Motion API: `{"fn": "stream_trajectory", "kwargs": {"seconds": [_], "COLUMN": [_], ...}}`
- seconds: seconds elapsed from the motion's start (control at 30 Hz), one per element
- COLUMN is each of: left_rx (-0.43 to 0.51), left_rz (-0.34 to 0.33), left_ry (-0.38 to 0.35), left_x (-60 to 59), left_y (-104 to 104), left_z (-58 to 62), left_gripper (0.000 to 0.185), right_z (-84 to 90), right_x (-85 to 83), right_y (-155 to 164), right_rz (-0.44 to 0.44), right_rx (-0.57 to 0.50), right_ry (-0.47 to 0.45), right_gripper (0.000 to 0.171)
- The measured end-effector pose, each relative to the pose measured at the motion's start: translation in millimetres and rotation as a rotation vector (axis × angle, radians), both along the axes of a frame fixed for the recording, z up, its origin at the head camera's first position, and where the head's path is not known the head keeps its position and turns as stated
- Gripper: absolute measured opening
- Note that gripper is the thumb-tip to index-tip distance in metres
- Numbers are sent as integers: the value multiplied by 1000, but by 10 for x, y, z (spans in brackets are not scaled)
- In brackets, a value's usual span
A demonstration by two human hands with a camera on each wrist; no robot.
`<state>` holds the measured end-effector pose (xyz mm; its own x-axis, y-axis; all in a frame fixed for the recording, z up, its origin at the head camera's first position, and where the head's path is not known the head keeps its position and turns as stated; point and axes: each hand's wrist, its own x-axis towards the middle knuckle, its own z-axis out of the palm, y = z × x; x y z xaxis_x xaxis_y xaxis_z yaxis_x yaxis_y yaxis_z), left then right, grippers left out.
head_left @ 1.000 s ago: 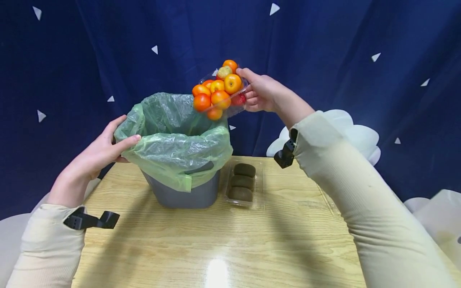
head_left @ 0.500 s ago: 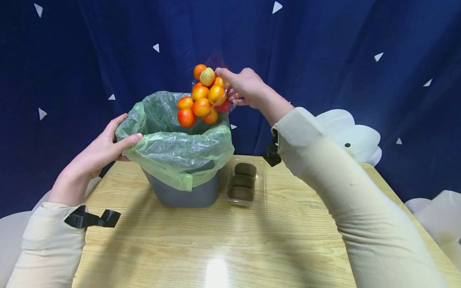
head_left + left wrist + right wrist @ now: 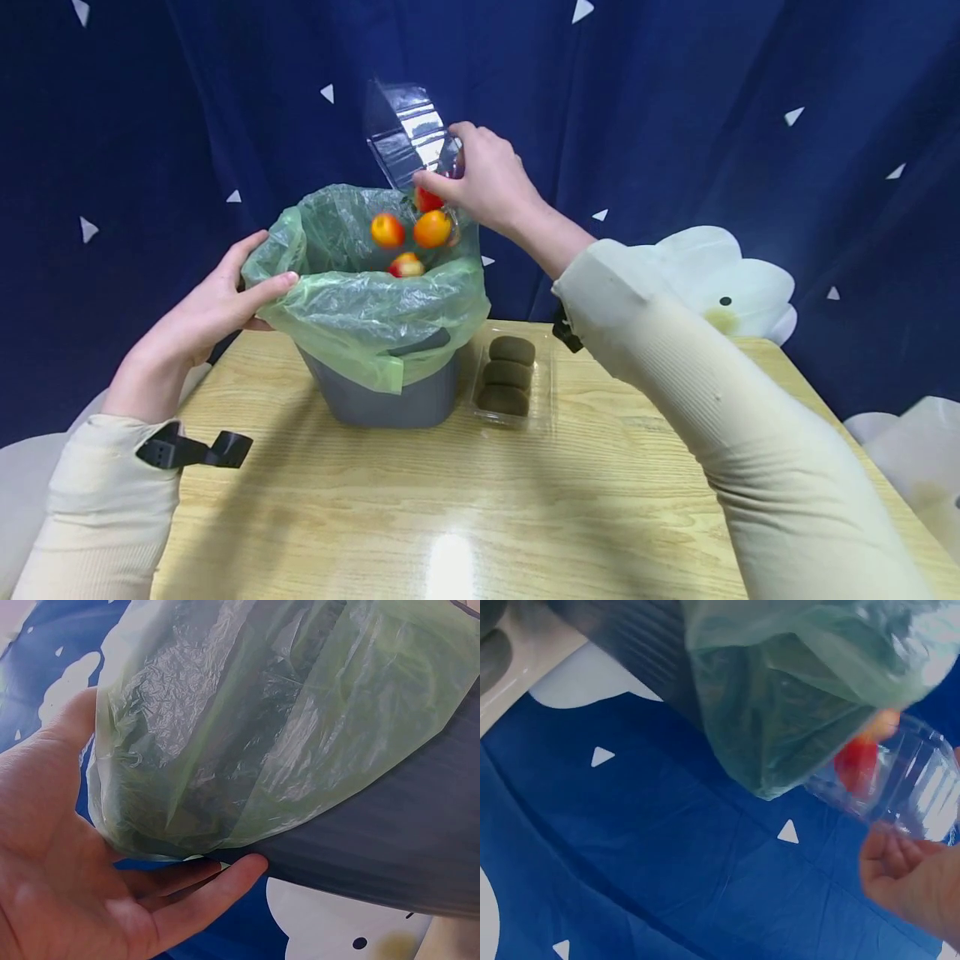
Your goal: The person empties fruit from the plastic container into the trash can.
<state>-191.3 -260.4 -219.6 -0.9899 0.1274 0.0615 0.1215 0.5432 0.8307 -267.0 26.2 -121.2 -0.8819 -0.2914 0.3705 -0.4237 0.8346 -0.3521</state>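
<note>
A grey trash bin (image 3: 390, 404) lined with a green plastic bag (image 3: 352, 312) stands at the table's far left. My left hand (image 3: 213, 308) holds its left corner, thumb over the near side and fingers on the far side; the left wrist view shows the fingers (image 3: 206, 900) against the bin's outer wall. Above the bin's right rim, my right hand (image 3: 487, 179) grips a clear plastic fruit box (image 3: 412, 129), tipped steeply with its opening towards the bin. Several small orange-red fruits (image 3: 432, 229) are dropping into the bag. Some fruit (image 3: 856, 766) shows at the box in the right wrist view.
Right beside the bin is a clear plastic box (image 3: 542, 400) with three dark brown oval pieces (image 3: 508, 375). They stand on a light wooden table (image 3: 360, 517). A dark blue curtain (image 3: 660, 125) with white shapes hangs behind.
My right hand has moved left over the bin and turned the fruit box over. Most of the fruits have left the box and fallen into the bag. My left hand has stayed in place.
</note>
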Motion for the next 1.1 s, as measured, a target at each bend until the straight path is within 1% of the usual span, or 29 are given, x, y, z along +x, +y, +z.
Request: {"fn": "stream_trajectory", "kwargs": {"seconds": [0.07,0.2,0.3,0.37,0.47,0.63,0.7,0.8,0.97,1.1], "left_rx": [-1,-19,-26,-11,5,-1,-11,-23,-9,-1], "left_rz": [-1,2,7,0,2,7,6,7,9,13], "left_ry": [5,-3,-10,-2,3,-12,-15,-12,-5,0], "left_x": [1,5,8,11,18,30,31,35,36,35], "left_y": [3,1,-3,-4,-2,-10,-15,-20,-17,-14], "left_z": [4,12,14,12,4,-12,-13,-12,-16,-24], "left_gripper": [82,82,82,81,81,81,81,82,81,81], "right_z": [-28,-73,-103,-121,-144,-183,-195,-206,-208,-212], "right_x": [7,14,14,13,16,23,21,22,50,83], "right_y": [14,67,109,135,170,238,273,332,456,576], "right_rz": [38,114,166,200,237,243,244,232,182,166], "right_rx": [35,59,43,25,-9,-34,-61,-123,-284,-424], "right_ry": [69,166,222,253,273,273,275,251,137,32], "right_gripper": [76,79,79,79,78,78,77,76,75,71]}}
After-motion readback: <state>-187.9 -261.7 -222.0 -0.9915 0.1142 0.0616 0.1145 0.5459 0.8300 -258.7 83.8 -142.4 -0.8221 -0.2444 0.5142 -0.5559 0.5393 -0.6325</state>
